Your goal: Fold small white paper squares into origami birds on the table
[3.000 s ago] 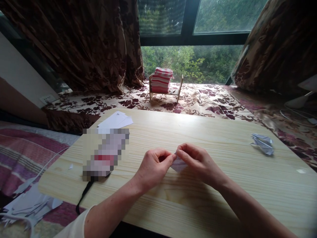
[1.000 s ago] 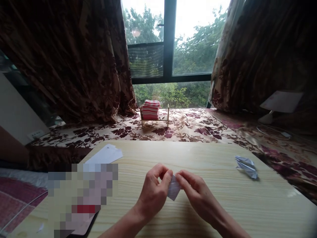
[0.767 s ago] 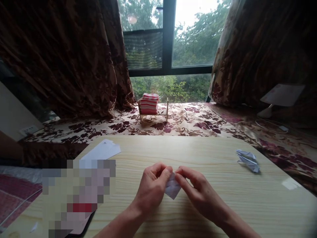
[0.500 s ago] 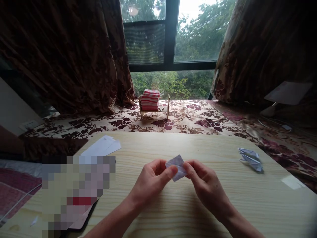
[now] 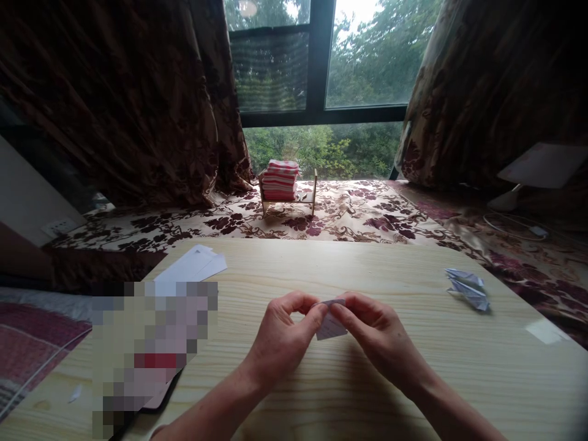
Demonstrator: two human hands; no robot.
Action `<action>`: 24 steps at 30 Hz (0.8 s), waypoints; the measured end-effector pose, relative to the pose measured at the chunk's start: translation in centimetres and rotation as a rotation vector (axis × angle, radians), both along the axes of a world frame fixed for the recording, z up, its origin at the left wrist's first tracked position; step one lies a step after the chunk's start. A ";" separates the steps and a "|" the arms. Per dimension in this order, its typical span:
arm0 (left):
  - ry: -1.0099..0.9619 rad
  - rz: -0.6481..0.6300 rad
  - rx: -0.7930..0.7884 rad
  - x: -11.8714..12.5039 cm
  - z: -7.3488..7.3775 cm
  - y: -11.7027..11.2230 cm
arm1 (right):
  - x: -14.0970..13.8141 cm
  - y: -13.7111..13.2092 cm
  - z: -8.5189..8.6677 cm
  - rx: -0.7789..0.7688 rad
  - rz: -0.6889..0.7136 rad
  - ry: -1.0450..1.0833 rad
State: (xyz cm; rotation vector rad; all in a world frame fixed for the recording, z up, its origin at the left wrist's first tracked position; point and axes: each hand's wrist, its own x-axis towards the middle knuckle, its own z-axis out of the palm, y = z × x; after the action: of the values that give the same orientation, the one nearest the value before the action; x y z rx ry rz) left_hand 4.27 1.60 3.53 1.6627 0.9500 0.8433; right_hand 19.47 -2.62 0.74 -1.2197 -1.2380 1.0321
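Observation:
My left hand point(image 5: 282, 340) and my right hand point(image 5: 379, 340) meet over the middle of the light wooden table point(image 5: 413, 392). Both pinch a small folded piece of white paper point(image 5: 329, 326) between thumb and fingertips, held just above the tabletop. The paper's upper edge sits between the fingertips and its lower part hangs down. A finished folded paper figure point(image 5: 467, 289) lies on the table to the far right, well apart from my hands.
White sheets of paper point(image 5: 193, 264) lie at the table's back left, beside a blurred-out object point(image 5: 151, 343). A small scrap point(image 5: 544, 331) rests near the right edge. Beyond the table, a floral-covered ledge holds a small wooden rack with striped cloth point(image 5: 282, 180), between dark curtains.
The folded paper, raised and turned flat half a second ago, is now tipped down again between my fingertips. The view has shifted slightly; my hands stay at the table's middle.

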 end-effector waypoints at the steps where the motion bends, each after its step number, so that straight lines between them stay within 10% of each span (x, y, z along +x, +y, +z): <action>1: 0.012 -0.001 0.024 0.0 0.0 -0.1 | 0.0 0.0 0.0 -0.003 0.001 -0.005; 24: 0.004 0.025 0.185 0.0 -0.5 0.0 | 0.1 0.0 0.4 -0.033 -0.083 -0.035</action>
State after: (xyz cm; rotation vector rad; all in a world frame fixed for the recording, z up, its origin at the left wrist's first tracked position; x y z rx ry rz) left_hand 4.27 1.57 3.07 1.8133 0.9204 0.9693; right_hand 19.59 -2.66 1.17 -1.3089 -1.1915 0.9770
